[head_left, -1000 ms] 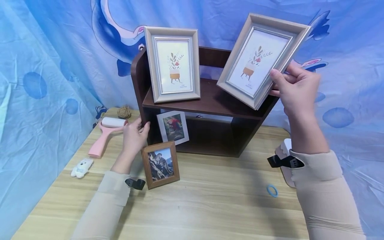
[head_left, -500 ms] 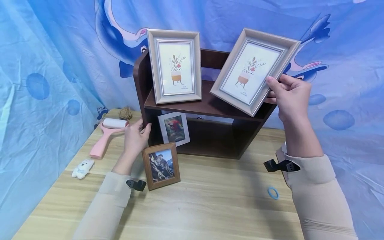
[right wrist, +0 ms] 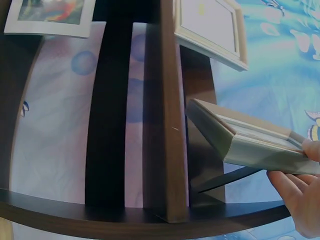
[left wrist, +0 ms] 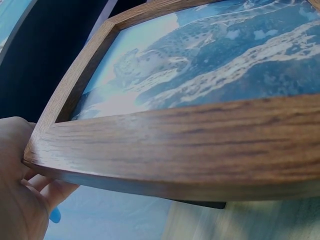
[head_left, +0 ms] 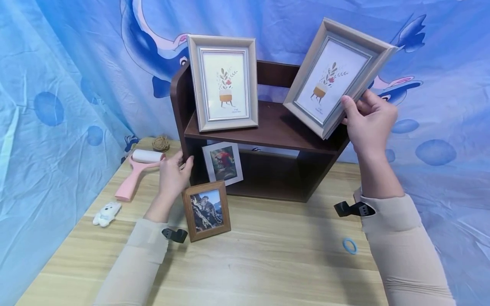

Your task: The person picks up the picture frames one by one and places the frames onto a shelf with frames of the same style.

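Note:
My right hand (head_left: 373, 121) grips the lower right edge of a beige picture frame (head_left: 306, 117), thumb in front and fingers behind. This frame is tilted over the right part of the upper shelf; its dark back leg (right wrist: 232, 179) shows in the right wrist view. A matching picture frame (head_left: 195, 85) stands upright on the shelf's left part. My left hand (head_left: 171, 176) holds the left side panel of the dark brown shelf unit (head_left: 178, 95), thumb near its front edge. A brown wooden picture frame (left wrist: 150, 145) with a leopard photo stands close before that hand, partly hiding it in the left wrist view.
A white picture frame (head_left: 240, 168) with a parrot photo stands in the lower compartment. Left on the table (head_left: 268, 263) lie a pink lint roller (head_left: 130, 182), a twine ball (head_left: 160, 143) and a small white bear figure (head_left: 107, 213). A blue ring (head_left: 350, 245) lies near my right sleeve.
The frame in my right hand first dipped left and down, then rose again and shifted right, turning slightly. My left hand has stayed at the side panel. The other frames have not moved.

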Available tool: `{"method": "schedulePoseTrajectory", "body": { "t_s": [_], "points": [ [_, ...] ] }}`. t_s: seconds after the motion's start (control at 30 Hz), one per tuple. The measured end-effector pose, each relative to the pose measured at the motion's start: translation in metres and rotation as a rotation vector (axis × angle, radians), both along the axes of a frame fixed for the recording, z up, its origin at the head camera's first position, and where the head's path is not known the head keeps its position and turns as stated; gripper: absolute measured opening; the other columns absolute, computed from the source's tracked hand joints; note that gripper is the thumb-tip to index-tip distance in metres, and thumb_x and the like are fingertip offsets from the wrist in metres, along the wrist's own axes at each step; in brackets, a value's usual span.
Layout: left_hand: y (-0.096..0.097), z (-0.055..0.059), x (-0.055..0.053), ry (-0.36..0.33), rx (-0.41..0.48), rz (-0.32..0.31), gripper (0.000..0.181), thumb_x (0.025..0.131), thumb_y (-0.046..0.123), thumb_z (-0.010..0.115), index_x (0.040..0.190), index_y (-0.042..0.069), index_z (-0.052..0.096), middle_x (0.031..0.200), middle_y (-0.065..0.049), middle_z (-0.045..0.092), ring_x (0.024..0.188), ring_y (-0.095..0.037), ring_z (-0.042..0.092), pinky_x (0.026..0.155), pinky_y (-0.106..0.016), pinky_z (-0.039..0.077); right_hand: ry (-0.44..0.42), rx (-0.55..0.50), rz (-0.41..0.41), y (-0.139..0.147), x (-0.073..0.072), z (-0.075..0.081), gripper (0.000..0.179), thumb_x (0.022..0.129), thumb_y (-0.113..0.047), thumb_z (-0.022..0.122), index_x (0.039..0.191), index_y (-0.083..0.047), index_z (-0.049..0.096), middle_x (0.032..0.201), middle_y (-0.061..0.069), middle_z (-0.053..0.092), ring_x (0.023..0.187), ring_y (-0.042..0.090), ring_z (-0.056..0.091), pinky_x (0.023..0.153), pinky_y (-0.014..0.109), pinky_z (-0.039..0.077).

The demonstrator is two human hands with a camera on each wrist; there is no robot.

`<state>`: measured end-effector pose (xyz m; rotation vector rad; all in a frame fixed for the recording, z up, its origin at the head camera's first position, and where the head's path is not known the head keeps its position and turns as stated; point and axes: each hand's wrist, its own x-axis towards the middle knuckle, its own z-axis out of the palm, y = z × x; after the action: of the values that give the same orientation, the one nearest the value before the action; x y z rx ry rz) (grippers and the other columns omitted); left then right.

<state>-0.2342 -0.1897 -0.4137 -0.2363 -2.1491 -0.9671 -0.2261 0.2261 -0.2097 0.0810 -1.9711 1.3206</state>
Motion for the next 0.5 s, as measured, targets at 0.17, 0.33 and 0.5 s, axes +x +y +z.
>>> {"method": "schedulePoseTrajectory", "body": {
  "t_s": [0.17, 0.33, 0.5],
  "points": [
    [0.0, 0.001, 0.001, -0.008, 0.004, -0.008, 0.012, 0.092, 0.006, 0.07, 0.101, -0.002, 0.071, 0.095, -0.025, 0.074, 0.088, -0.042, 0.073, 0.093, -0.06, 0.046, 0.044, 0.076, -0.026, -0.005, -0.003, -0.012, 0.032, 0.093, -0.02, 0.075, 0.125, -0.015, 0.073, 0.112, 0.012, 0.074, 0.085, 0.0, 0.072, 0.063, 0.011, 0.054],
    [0.0, 0.0, 0.0, -0.025, 0.011, -0.012, 0.011, 0.092, 0.006, 0.07, 0.1, -0.002, 0.07, 0.094, -0.024, 0.074, 0.088, -0.042, 0.073, 0.09, -0.059, 0.048, 0.074, 0.137, -0.056, -0.009, -0.005, -0.023, 0.028, 0.093, -0.019, 0.074, 0.12, -0.01, 0.075, 0.106, 0.013, 0.076, 0.086, 0.0, 0.072, 0.073, 0.014, 0.056],
    [-0.001, 0.001, 0.001, -0.035, 0.018, -0.012, 0.012, 0.092, 0.007, 0.07, 0.101, -0.001, 0.071, 0.095, -0.024, 0.074, 0.088, -0.042, 0.073, 0.093, -0.06, 0.045, 0.069, 0.18, -0.087, -0.01, -0.006, -0.028, 0.027, 0.095, -0.021, 0.073, 0.119, -0.01, 0.076, 0.105, 0.011, 0.076, 0.082, -0.005, 0.069, 0.071, 0.01, 0.053]
  ]
}}
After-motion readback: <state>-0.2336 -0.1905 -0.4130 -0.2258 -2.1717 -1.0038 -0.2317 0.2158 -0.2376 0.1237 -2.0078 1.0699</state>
